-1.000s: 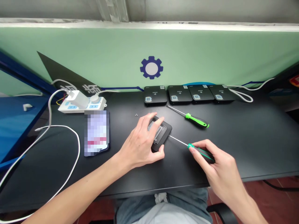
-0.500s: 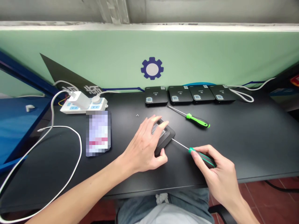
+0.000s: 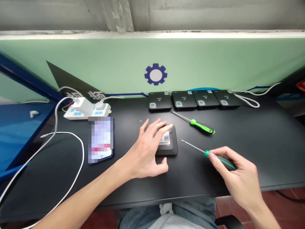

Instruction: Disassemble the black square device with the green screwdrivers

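Flat black box [image 3: 170, 144], label side up, sits mid-counter [image 3: 143, 192], lower part of the label showing past the fingers. Screwdriver [image 3: 228, 163] tip is just right of its right edge, not touching. Can't tell from here whether the tip hovers or rests on the surface.

For clean work at that edge, I'd say: pin the box flat first, with firm pressure from the left, so it can't spin. Bring the blade in low and square to the side. Small, light pressure; a hard shove could slip and scratch the case. Left thumb is near the blade's side of things, so best tucked well off its line. Likewise the index finger.

Pose: left hand [image 3: 149, 148] is open, palm down, fingers spread over the box's left and far parts, thumb out past the near edge. Can't tell how hard it presses, if at all. Right hand [image 3: 240, 178] is closed round the handle, thumb and index up by the green collar, shaft pointing left and slightly far.

Loose screws [image 3: 140, 121] lie beyond the left hand; spare screwdriver [image 3: 201, 126] on the far right side, near the row of boxes [image 3: 184, 100].
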`<action>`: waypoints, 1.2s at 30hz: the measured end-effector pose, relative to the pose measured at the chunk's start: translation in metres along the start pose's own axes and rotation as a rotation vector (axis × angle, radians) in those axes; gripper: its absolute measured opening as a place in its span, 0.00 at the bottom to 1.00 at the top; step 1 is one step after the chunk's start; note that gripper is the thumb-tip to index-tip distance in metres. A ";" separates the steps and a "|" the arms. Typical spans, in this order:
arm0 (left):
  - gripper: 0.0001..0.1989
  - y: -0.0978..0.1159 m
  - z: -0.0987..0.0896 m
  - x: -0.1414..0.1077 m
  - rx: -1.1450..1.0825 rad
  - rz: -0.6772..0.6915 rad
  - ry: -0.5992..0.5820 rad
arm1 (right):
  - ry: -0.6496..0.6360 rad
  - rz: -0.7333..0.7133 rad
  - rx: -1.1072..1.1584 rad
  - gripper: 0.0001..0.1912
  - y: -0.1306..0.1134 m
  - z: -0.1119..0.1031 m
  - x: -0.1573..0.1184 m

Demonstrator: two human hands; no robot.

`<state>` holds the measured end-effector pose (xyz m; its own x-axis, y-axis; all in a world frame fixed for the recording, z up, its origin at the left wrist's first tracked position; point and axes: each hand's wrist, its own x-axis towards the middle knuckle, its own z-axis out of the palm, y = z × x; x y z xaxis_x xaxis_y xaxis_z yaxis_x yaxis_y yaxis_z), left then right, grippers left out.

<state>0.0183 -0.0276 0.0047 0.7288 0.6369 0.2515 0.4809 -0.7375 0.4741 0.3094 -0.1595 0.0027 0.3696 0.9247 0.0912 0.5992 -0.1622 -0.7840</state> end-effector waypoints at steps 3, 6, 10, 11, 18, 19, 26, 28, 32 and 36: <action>0.50 0.004 0.003 0.000 0.075 -0.041 0.056 | -0.004 0.014 0.009 0.20 -0.003 0.002 -0.001; 0.51 0.006 0.009 0.000 0.148 -0.100 0.107 | -0.007 0.039 0.014 0.19 -0.011 0.004 -0.005; 0.49 0.006 0.012 0.000 0.117 -0.117 0.121 | -0.038 0.051 0.024 0.18 -0.018 0.006 -0.008; 0.49 0.006 0.012 -0.001 0.097 -0.105 0.115 | -0.046 0.051 0.025 0.18 -0.019 0.007 -0.008; 0.48 0.004 0.008 0.000 0.053 -0.105 0.106 | -0.093 0.023 0.008 0.17 -0.022 0.005 -0.008; 0.48 0.004 0.009 0.000 0.048 -0.106 0.112 | -0.100 0.015 0.001 0.17 -0.023 0.005 -0.007; 0.48 0.003 0.012 -0.002 0.003 -0.121 0.102 | -0.158 -0.058 -0.055 0.19 -0.020 -0.001 0.002; 0.48 0.002 0.013 -0.002 0.000 -0.117 0.113 | -0.173 -0.108 -0.093 0.18 -0.023 -0.005 0.006; 0.47 -0.001 0.015 -0.003 0.000 -0.107 0.132 | -0.212 -0.305 -0.223 0.15 -0.038 -0.013 0.015; 0.47 0.000 0.014 -0.003 -0.005 -0.113 0.119 | -0.250 -0.410 -0.347 0.17 -0.062 -0.019 0.025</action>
<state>0.0230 -0.0323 -0.0077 0.6070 0.7380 0.2947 0.5536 -0.6588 0.5094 0.2947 -0.1331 0.0648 -0.0946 0.9819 0.1639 0.8705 0.1615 -0.4649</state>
